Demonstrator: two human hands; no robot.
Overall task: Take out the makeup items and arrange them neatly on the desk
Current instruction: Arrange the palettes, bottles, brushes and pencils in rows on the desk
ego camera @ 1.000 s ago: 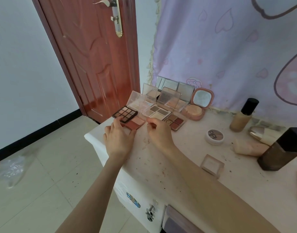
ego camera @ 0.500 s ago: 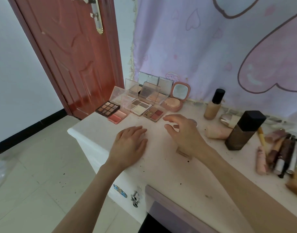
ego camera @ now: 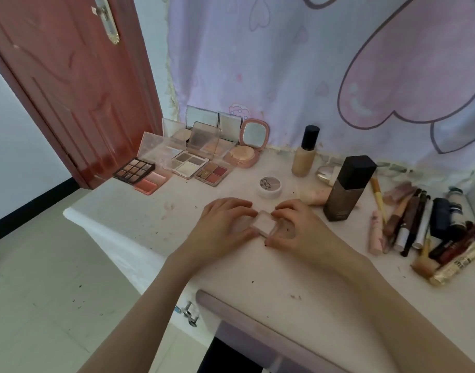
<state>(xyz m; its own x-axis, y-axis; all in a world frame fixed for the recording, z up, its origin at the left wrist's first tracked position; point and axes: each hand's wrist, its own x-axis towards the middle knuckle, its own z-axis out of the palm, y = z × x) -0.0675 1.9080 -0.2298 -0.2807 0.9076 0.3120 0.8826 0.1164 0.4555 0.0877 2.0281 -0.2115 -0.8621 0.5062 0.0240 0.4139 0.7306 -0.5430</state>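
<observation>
Holding a small square compact (ego camera: 264, 224) between both hands, low over the front-middle of the table (ego camera: 139, 216); cannot tell if it rests on the surface or is just lifted

Risks, as judgement:
- the compact looks clear-cased and slick; pinched only at its edges, it could squirt out and skid off the near edge
- if the aim is to open it like the palettes, prying the lid with fingertips could snap it up suddenly and crack or spill the pressed powder
- carrying it back to the open palettes (ego camera: 177, 165) means passing near the white round jar (ego camera: 269, 187) and the tall dark bottle (ego camera: 348, 188); a sweeping right forearm could tip the bottle into the loose tubes and pencils (ego camera: 419, 230) lying beside it

Hand pose:
- left hand (ego camera: 225, 227): palm down, fingers curled onto the compact's left side, thumb at its near edge; gripping it
- right hand (ego camera: 298, 227): fingers arched over the far right corner, thumb at the near corner; pinching it
- both forearms reach in from the near edge, converging on the compact
</observation>
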